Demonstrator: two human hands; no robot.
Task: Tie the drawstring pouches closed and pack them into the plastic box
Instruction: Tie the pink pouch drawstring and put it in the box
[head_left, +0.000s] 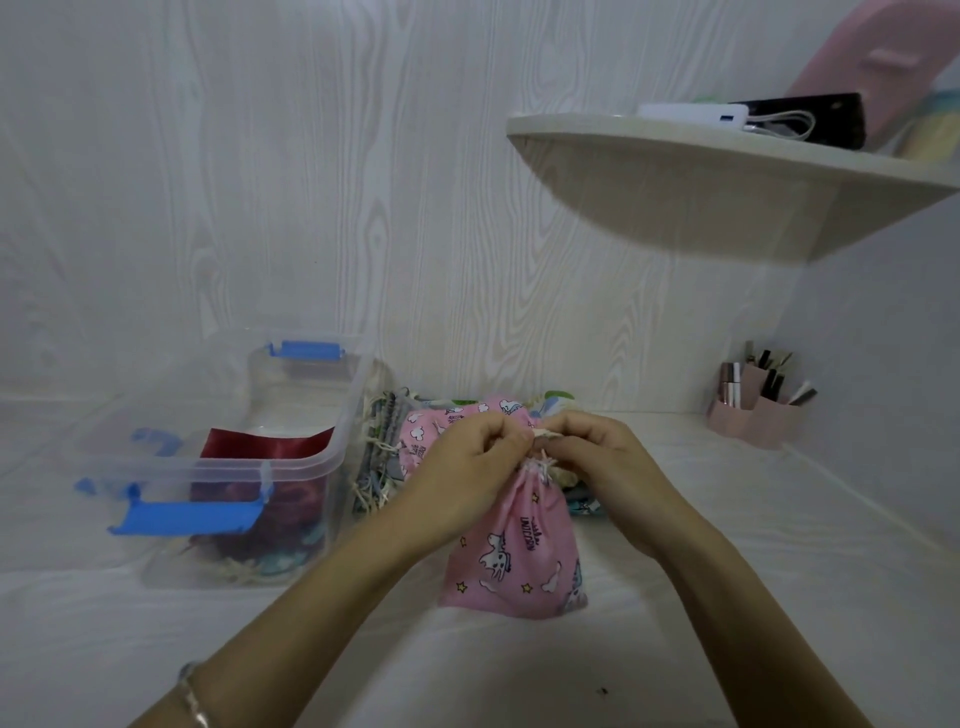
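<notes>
A pink unicorn-print drawstring pouch (514, 551) lies on the white surface in front of me, its neck gathered. My left hand (467, 467) and my right hand (597, 452) meet at that neck, each pinching the cream drawstring (540, 434). Behind my hands sits a pile of other pouches (395, 452), one pink, others grey and blue. The clear plastic box (291, 473) with blue latches stands to the left. It holds a dark red pouch (260, 447) and a few others low at its front.
A rounded white shelf (727, 182) juts from the wall at upper right, carrying a power bank and dark items. A pink organiser (753, 410) with pens stands at the back right. The wood-grain wall runs close behind the pile.
</notes>
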